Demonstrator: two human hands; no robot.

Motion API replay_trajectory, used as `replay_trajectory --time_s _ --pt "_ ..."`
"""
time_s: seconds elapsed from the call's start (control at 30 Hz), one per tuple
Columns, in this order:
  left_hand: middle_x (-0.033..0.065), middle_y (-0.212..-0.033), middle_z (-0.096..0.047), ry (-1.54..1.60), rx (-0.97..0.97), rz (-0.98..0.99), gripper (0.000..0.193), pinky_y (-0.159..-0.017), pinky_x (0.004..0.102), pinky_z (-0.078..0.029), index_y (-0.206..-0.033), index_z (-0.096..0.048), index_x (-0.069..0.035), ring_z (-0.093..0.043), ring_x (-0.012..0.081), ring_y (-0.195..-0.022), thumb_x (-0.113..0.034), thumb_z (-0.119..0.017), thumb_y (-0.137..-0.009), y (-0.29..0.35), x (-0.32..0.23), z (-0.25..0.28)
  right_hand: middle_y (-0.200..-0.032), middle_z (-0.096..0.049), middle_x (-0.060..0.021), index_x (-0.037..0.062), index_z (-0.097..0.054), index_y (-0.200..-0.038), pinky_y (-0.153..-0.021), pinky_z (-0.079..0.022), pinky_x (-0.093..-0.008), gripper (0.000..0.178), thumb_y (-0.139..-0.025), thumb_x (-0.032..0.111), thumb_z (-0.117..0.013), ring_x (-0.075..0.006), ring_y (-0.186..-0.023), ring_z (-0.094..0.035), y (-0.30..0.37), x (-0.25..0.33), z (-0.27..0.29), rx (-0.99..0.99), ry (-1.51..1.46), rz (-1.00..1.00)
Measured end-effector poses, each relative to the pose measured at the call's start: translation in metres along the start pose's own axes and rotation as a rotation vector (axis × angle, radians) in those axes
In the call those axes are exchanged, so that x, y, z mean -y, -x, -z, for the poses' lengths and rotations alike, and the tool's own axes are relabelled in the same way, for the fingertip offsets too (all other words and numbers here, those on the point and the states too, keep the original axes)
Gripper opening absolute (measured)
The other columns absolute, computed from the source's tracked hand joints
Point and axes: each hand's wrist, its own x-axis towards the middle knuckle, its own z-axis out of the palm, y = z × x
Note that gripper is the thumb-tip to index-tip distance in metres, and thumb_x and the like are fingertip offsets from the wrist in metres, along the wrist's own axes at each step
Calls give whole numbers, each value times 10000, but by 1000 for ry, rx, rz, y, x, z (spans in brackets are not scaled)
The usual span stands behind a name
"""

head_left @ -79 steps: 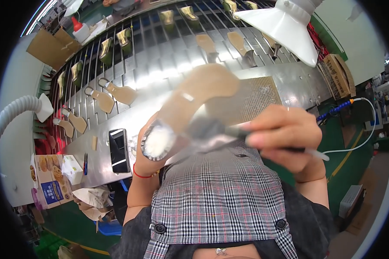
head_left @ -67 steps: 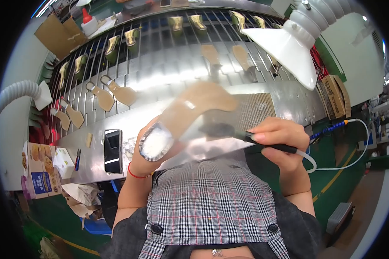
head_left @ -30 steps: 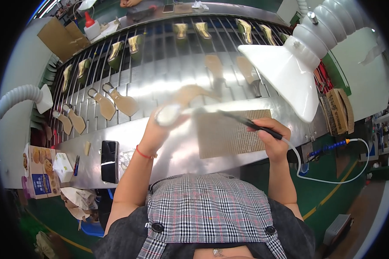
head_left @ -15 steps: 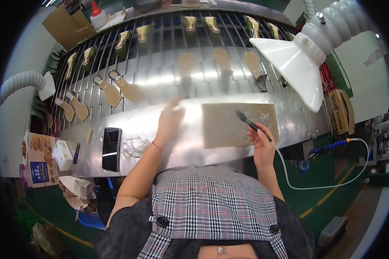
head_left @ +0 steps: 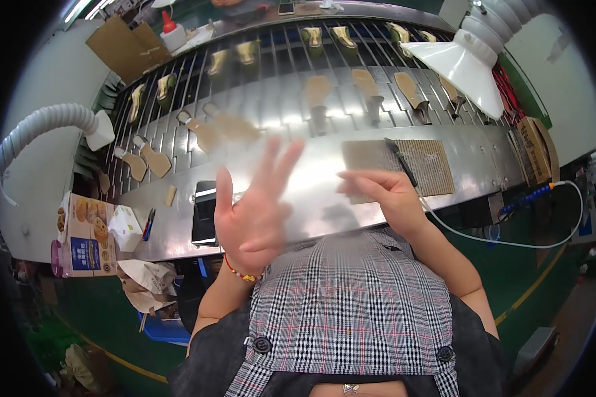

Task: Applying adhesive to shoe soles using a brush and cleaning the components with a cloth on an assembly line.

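My left hand (head_left: 253,215) is raised over the near edge of the metal bench (head_left: 304,195), fingers spread and holding nothing, slightly smeared by motion. Behind it, a dark phone (head_left: 204,213) is partly hidden. My right hand (head_left: 392,195) has its thumb and fingers drawn together, pointing left. Whatever they may pinch is hidden. Beside its knuckles, a black brush (head_left: 402,162) with a pale hose (head_left: 470,239) slants over a corrugated cardboard sheet (head_left: 437,169). I cannot tell whether the right hand still grips that brush.
Tan shoe soles (head_left: 155,159), some with dark heels, lie across the slatted conveyor (head_left: 271,92). Gold-and-green shoe pieces (head_left: 344,38) stand along its far side. White ducts with hoods (head_left: 460,63) hang at both sides. A tissue box (head_left: 125,228) and a printed carton (head_left: 89,231) stand at left.
My left hand has come back nearer my body, its fingers spreading. My right hand has turned leftward with fingertips together; the brush points more away from me. The view has shifted.
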Motion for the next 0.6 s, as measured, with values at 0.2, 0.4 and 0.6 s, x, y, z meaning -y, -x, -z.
replay_trajectory --time_s 0.2,0.4,0.6 --pt "-17 -1624 -35 -65 91 99 754 -488 267 -539 -1543 55 -259 -541 199 -800 -609 -297 -976 8 15 -7 -834 -650 -83 0 -665 -986 -735 -481 -285 311 -886 295 -679 -171 -829 -609 -14 47 -59 63 534 627" --pt "15 -1491 -425 229 168 168 708 -481 233 -533 -1534 -105 -375 -624 164 -702 -577 -456 -954 25 16 -4 -795 -624 -78 -1 -631 -851 -639 -472 -325 213 -801 167 -752 -207 -691 -586 -16 42 -99 73 399 711" --pt "89 -1384 -515 130 88 217 635 -417 190 -415 -1526 -237 -226 -490 133 -585 -523 -410 -992 38 3 -5 -731 -588 -102 7 -617 -800 -596 -445 -356 72 -792 34 -684 -269 -658 -571 -24 58 -107 87 701 949"
